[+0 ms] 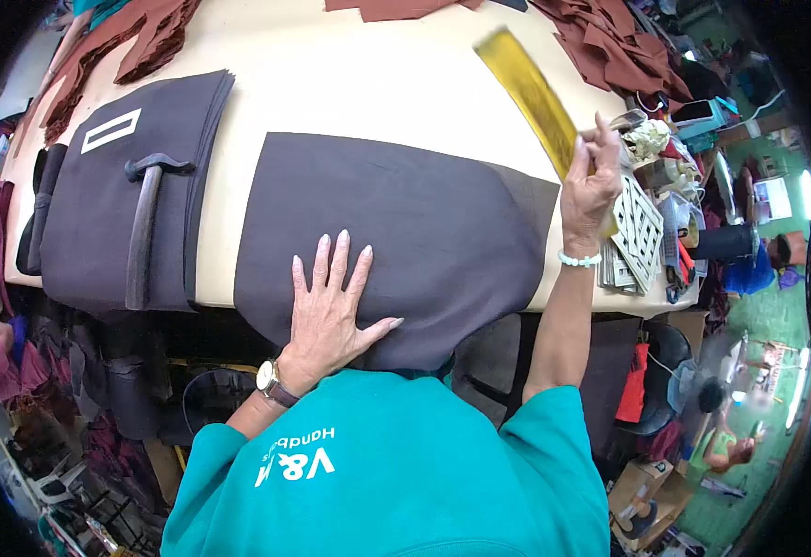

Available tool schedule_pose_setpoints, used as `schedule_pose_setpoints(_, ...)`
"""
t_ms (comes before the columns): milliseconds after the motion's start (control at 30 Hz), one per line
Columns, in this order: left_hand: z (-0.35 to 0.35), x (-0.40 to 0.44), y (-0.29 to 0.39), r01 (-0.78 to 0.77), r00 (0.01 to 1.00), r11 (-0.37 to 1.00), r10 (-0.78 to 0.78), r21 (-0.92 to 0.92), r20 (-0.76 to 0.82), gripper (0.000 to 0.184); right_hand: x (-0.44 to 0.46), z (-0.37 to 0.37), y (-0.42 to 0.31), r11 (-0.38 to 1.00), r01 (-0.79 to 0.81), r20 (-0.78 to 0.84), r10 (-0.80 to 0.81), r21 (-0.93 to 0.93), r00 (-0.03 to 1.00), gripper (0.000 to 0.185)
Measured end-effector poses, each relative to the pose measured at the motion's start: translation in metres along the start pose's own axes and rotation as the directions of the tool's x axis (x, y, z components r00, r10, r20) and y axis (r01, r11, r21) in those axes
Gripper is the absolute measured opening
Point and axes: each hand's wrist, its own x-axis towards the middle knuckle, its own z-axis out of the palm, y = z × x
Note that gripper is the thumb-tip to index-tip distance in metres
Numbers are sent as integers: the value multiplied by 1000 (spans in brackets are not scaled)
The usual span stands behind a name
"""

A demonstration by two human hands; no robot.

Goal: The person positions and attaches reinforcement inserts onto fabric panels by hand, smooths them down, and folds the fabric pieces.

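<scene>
A large dark sheet of material (405,213) lies on the pale table, its near edge hanging over the table's front. My left hand (328,302) is spread flat on its near part, fingers apart, with a watch on the wrist. Above the sheet's right end, my right hand (593,181) grips a long yellow translucent strip (531,93) near its lower part. The strip slants up to the left and looks slightly blurred. A bead bracelet circles my right wrist.
Left on the table (331,56) is a dark stack (81,223) bearing a hammer (146,213) and a pale rectangular frame (110,131). Reddish-brown pieces (600,42) lie along the far side. White slotted templates (637,232) and assorted tools sit at the right edge.
</scene>
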Motion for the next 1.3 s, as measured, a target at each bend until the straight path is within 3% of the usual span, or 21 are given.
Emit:
schedule_pose_setpoints(100,-3,2,2,10,1000,1000,-10,18,13,88,0,9,-47,971,46,45,-58,235,997,27)
schedule_pose_setpoints(133,-6,2,4,15,1000,1000,-15,20,17,85,-8,16,-60,947,-12,150,-38,321,988,24)
schedule_pose_setpoints(167,-9,3,5,22,1000,1000,-22,20,21,81,-16,22,-69,954,-57,305,-37,294,952,27)
schedule_pose_setpoints(200,-10,2,6,15,1000,1000,-15,26,7,78,-27,34,-71,960,-2,357,-102,279,928,33)
schedule_pose_setpoints(233,-12,2,6,7,1000,999,-7,31,-6,75,-39,44,-69,982,180,375,-187,55,908,37)
schedule_pose_setpoints(300,-19,8,4,-8,997,1000,8,3,-76,70,-66,43,-65,995,89,471,-60,-38,880,41)
schedule_pose_setpoints(400,-28,23,-8,-55,966,998,46,-25,-255,65,-105,25,-78,978,-153,413,198,-139,889,53)
schedule_pose_setpoints(500,-18,39,-27,33,955,999,-25,25,-295,71,-149,9,-74,887,-190,434,381,-421,817,68)
schedule_pose_setpoints(533,-11,41,-36,71,968,997,-62,28,-245,76,-158,2,-65,843,-100,450,378,-529,809,76)
schedule_pose_setpoints(567,-7,41,-39,78,971,997,-70,27,-228,77,-162,-7,-59,831,-110,424,386,-545,819,79)
schedule_pose_setpoints(733,-1,21,-30,121,979,991,-109,60,-171,79,-163,-43,-29,871,-56,438,300,-488,848,82)
schedule_pose_setpoints(867,3,7,-22,148,974,987,-133,66,-185,80,-151,-50,-29,886,-66,504,321,-459,802,80)
schedule_pose_setpoints(967,1,4,-26,147,965,989,-144,0,-221,81,-145,-46,-37,878,-295,341,428,-377,837,78)
schedule_pose_setpoints(1000,-3,4,-26,138,962,990,-139,-20,-234,80,-145,-42,-37,861,-249,260,390,-444,883,72)
schedule_pose_setpoints(1133,-10,14,-25,76,970,989,-102,-124,-221,75,-143,-28,-37,856,-329,163,419,-398,893,61)
schedule_pose_setpoints(1233,-4,29,-25,62,955,982,-111,-180,-275,73,-135,-18,-41,883,-357,181,422,-305,888,61)
schedule_pose_setpoints(1300,-6,39,-28,74,955,991,-102,-109,-279,64,-130,-18,-40,868,-350,233,443,-352,866,60)
